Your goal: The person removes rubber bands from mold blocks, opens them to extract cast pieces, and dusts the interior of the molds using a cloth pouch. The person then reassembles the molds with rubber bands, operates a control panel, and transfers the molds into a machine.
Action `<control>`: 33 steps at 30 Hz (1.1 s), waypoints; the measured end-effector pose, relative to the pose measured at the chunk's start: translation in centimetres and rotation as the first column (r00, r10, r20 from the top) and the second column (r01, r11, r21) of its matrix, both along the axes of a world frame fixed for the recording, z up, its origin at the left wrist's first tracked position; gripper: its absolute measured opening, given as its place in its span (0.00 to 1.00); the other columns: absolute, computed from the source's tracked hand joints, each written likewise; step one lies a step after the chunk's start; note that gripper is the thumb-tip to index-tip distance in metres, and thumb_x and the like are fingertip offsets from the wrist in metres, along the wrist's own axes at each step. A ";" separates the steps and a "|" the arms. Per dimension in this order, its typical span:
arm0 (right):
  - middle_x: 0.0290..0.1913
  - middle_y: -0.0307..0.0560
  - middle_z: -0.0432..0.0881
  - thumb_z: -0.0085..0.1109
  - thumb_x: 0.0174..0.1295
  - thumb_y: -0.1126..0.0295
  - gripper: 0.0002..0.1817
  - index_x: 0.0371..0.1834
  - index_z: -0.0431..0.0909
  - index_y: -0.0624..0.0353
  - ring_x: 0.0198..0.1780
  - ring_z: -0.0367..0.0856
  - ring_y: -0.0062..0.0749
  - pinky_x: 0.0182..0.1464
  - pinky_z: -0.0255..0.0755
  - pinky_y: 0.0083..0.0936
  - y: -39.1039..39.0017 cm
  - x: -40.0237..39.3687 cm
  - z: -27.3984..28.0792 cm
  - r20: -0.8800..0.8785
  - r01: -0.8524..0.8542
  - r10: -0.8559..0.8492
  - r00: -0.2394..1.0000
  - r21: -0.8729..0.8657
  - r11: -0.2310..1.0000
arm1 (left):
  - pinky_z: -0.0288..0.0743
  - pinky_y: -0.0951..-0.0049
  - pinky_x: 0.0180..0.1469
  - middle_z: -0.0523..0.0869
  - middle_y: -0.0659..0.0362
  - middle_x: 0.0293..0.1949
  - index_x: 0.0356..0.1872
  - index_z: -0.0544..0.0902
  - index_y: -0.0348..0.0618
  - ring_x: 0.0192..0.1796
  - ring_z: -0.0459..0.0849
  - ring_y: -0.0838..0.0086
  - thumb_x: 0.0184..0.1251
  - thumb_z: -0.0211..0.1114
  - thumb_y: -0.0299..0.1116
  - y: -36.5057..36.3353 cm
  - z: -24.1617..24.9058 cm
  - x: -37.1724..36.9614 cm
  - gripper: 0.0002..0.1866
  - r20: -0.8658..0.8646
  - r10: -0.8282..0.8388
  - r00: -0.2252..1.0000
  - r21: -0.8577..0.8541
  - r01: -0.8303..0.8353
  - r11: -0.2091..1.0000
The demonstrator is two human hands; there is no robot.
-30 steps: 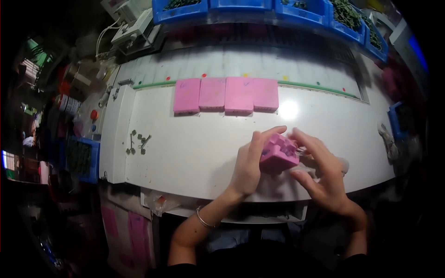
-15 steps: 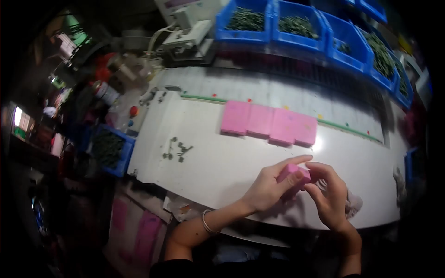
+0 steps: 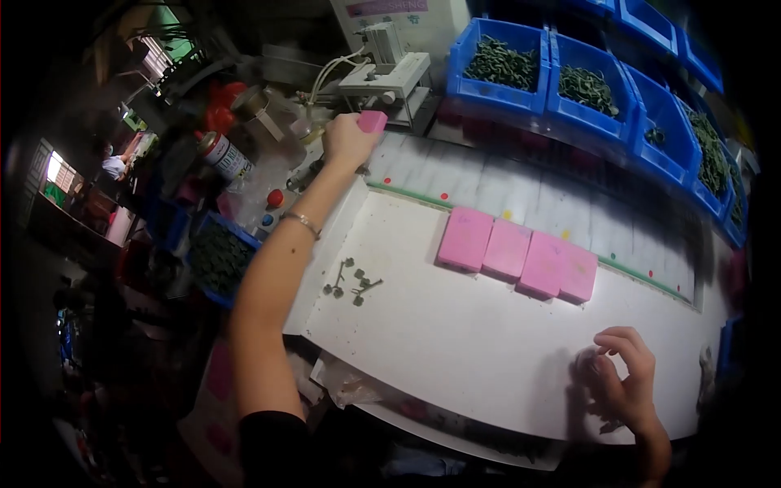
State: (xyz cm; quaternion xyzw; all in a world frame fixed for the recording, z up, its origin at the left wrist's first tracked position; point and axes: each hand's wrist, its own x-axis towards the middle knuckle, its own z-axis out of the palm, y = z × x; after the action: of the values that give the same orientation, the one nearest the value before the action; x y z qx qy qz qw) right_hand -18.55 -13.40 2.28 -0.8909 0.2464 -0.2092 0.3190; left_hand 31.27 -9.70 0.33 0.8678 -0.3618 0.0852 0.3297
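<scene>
My left hand (image 3: pixel 350 142) is stretched out to the back left, its fingers closed on a pink block (image 3: pixel 373 122) in front of a small white machine (image 3: pixel 390 77). Over the right part of the white table (image 3: pixel 455 358), my right hand (image 3: pixel 622 366) has thumb and forefinger curled towards each other; whether something small sits between them cannot be made out. Several pink blocks (image 3: pixel 508 250) lie side by side in a row along the green strip. Small dark green pieces (image 3: pixel 358 285) are scattered at the table's left.
Blue bins (image 3: pixel 500 65) with dark green pieces line the back right. Another blue bin (image 3: pixel 220 256) of them stands at the left, near a can (image 3: pixel 224 156) and a red ball (image 3: pixel 275 198). A person (image 3: pixel 114 163) is in the far left background.
My left hand has moved away from my right hand to the back left, carrying the pink block. My right hand has let go of the block. The view has shifted.
</scene>
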 end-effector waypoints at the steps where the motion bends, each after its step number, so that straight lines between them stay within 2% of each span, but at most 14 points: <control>1: 0.40 0.52 0.77 0.57 0.51 0.84 0.11 0.39 0.76 0.66 0.35 0.79 0.36 0.39 0.73 0.26 -0.3 0.2 0.1 -0.003 0.002 -0.002 1.000 -0.016 1.000 | 0.78 0.66 0.43 0.86 0.48 0.33 0.35 0.86 0.40 0.37 0.86 0.61 0.45 0.71 0.40 -0.6 -0.2 0.1 0.17 0.036 0.046 0.998 0.056 -0.047 0.997; 6: 0.40 0.52 0.77 0.58 0.49 0.84 0.11 0.38 0.76 0.65 0.37 0.79 0.43 0.39 0.73 0.29 -2.1 1.2 0.2 -0.062 -0.030 0.026 0.998 -0.076 0.997 | 0.78 0.65 0.44 0.86 0.49 0.32 0.31 0.85 0.39 0.36 0.86 0.59 0.39 0.74 0.37 -2.1 -1.3 1.8 0.16 0.037 0.056 0.998 0.117 -0.060 0.991; 7: 0.40 0.53 0.77 0.58 0.49 0.84 0.11 0.37 0.76 0.65 0.38 0.79 0.45 0.39 0.73 0.30 -2.4 1.4 0.2 -0.071 -0.045 0.038 0.997 -0.100 0.994 | 0.78 0.62 0.44 0.86 0.49 0.32 0.27 0.83 0.41 0.39 0.85 0.56 0.46 0.73 0.44 -2.1 -1.3 2.0 0.16 0.049 0.037 0.998 0.133 -0.043 0.990; 14: 0.38 0.55 0.76 0.57 0.53 0.81 0.09 0.38 0.75 0.65 0.41 0.77 0.52 0.44 0.71 0.35 -8.5 4.7 -1.5 -0.018 -0.048 0.045 0.999 -0.230 0.972 | 0.76 0.56 0.44 0.83 0.45 0.34 0.30 0.82 0.37 0.41 0.82 0.51 0.57 0.65 0.41 -2.8 -1.5 1.2 0.14 0.139 0.005 0.990 0.308 -0.048 0.950; 17: 0.46 0.59 0.73 0.57 0.56 0.77 0.14 0.46 0.72 0.64 0.48 0.73 0.54 0.51 0.67 0.37 -13.2 7.3 -3.6 -0.007 0.060 -0.066 0.998 -0.336 0.940 | 0.74 0.58 0.50 0.80 0.45 0.38 0.32 0.81 0.36 0.46 0.79 0.52 0.57 0.63 0.37 -2.9 -1.9 -1.6 0.12 0.277 -0.113 0.954 0.294 0.027 0.955; 19: 0.53 0.61 0.71 0.59 0.57 0.71 0.20 0.53 0.71 0.64 0.53 0.71 0.55 0.53 0.66 0.39 -15.7 9.3 -5.1 -0.039 0.212 -0.253 0.967 -0.428 0.878 | 0.73 0.60 0.49 0.80 0.45 0.40 0.34 0.83 0.37 0.44 0.79 0.53 0.56 0.64 0.38 -3.7 -2.7 -3.7 0.13 0.458 -0.337 0.823 0.149 0.303 0.941; 20: 0.53 0.61 0.71 0.59 0.57 0.71 0.20 0.53 0.71 0.64 0.53 0.71 0.55 0.53 0.66 0.39 -17.7 10.1 -6.8 -0.039 0.213 -0.253 0.967 -0.428 0.878 | 0.73 0.60 0.49 0.80 0.45 0.40 0.34 0.83 0.37 0.44 0.79 0.53 0.56 0.64 0.38 -4.2 -2.9 -4.7 0.13 0.458 -0.338 0.822 0.149 0.304 0.941; 22: 0.57 0.61 0.71 0.58 0.60 0.59 0.26 0.58 0.69 0.63 0.58 0.69 0.58 0.60 0.63 0.40 -22.3 11.0 -9.8 -0.034 0.201 -0.311 0.950 -0.697 0.688 | 0.72 0.60 0.50 0.79 0.45 0.42 0.37 0.82 0.37 0.45 0.79 0.53 0.56 0.65 0.38 -5.2 -3.1 -6.4 0.15 0.377 -0.455 0.807 0.173 0.421 0.890; 23: 0.57 0.61 0.71 0.58 0.60 0.59 0.26 0.58 0.69 0.63 0.58 0.69 0.58 0.60 0.63 0.40 -23.4 11.9 -8.9 -0.037 0.202 -0.315 0.948 -0.697 0.688 | 0.72 0.60 0.50 0.79 0.45 0.42 0.37 0.82 0.37 0.45 0.79 0.53 0.56 0.65 0.38 -5.8 -3.1 -6.8 0.15 0.374 -0.459 0.806 0.173 0.426 0.888; 25: 0.57 0.62 0.73 0.53 0.62 0.48 0.30 0.58 0.70 0.62 0.56 0.72 0.58 0.59 0.66 0.39 -25.0 13.2 -6.5 -0.344 0.294 -0.409 0.845 -0.340 0.893 | 0.72 0.59 0.51 0.79 0.45 0.44 0.41 0.82 0.37 0.46 0.78 0.52 0.54 0.67 0.40 -6.9 -3.0 -7.3 0.18 0.291 -0.495 0.819 0.201 0.453 0.868; 28: 0.54 0.61 0.77 0.51 0.62 0.43 0.32 0.56 0.73 0.61 0.54 0.75 0.53 0.58 0.67 0.37 -26.6 11.5 -4.7 -0.347 0.151 -0.248 0.904 -0.285 0.947 | 0.71 0.58 0.53 0.79 0.45 0.47 0.44 0.81 0.36 0.49 0.78 0.51 0.55 0.67 0.45 -8.9 -2.8 -7.4 0.22 0.210 -0.536 0.817 0.163 0.512 0.844; 29: 0.55 0.58 0.77 0.55 0.59 0.42 0.33 0.54 0.75 0.61 0.56 0.75 0.47 0.59 0.67 0.35 -26.3 11.1 -4.8 -0.304 0.227 -0.305 0.903 -0.268 0.936 | 0.71 0.58 0.53 0.79 0.45 0.47 0.44 0.81 0.36 0.49 0.78 0.51 0.55 0.67 0.45 -9.7 -3.1 -7.1 0.22 0.209 -0.537 0.817 0.158 0.514 0.843; 31: 0.55 0.58 0.77 0.56 0.59 0.42 0.33 0.54 0.75 0.61 0.56 0.75 0.47 0.59 0.67 0.35 -27.1 10.3 -4.6 -0.304 0.175 -0.242 0.922 -0.231 0.957 | 0.70 0.59 0.56 0.78 0.43 0.51 0.51 0.77 0.36 0.53 0.77 0.51 0.56 0.66 0.51 -11.6 -3.9 -6.5 0.29 0.287 -0.664 0.691 0.093 0.670 0.737; 33: 0.55 0.57 0.77 0.57 0.59 0.43 0.32 0.54 0.75 0.61 0.56 0.75 0.46 0.59 0.67 0.34 -26.8 9.6 -4.2 -0.305 0.129 -0.184 0.935 -0.193 0.973 | 0.69 0.60 0.57 0.77 0.44 0.53 0.54 0.74 0.37 0.55 0.76 0.51 0.57 0.64 0.55 -13.2 -3.6 -7.5 0.33 0.297 -0.658 0.692 0.133 0.653 0.746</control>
State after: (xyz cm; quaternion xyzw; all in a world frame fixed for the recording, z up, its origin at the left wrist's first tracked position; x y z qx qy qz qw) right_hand -9.00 -40.25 -1.91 -0.9143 0.3466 -0.1067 0.1801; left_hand 23.77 -22.89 -3.24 0.6580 -0.6971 0.1008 0.2665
